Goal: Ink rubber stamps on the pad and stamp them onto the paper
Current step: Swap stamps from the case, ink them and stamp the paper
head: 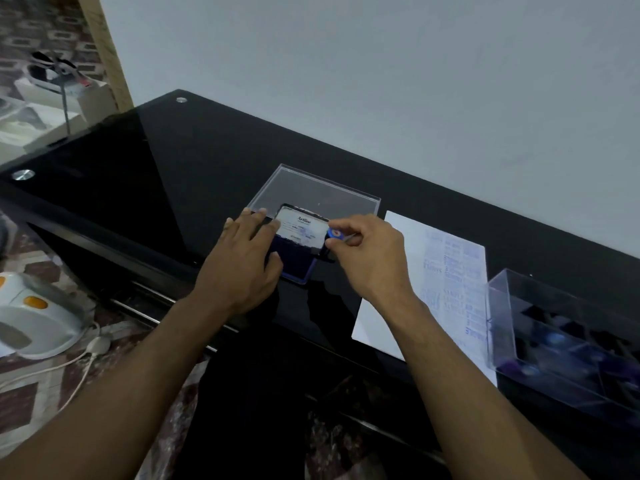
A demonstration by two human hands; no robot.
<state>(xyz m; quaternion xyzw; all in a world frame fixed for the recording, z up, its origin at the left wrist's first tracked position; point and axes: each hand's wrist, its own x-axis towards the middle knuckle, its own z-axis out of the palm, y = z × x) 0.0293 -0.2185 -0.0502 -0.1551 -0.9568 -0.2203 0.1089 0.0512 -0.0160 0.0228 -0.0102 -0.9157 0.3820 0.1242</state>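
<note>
An open blue ink pad lies on the black glass table, its labelled lid tilted up behind it. My left hand rests flat along the pad's left side, fingers straight and thumb at its front. My right hand pinches a rubber stamp with a round blue top, held upright at the pad's right edge. Whether the stamp touches the ink is hidden. To the right lies white paper with several blue stamp marks.
A clear plastic lid lies behind the pad. At the right edge, partly on the paper, stands a clear box with several more stamps. A white appliance with a cord sits on the floor at left.
</note>
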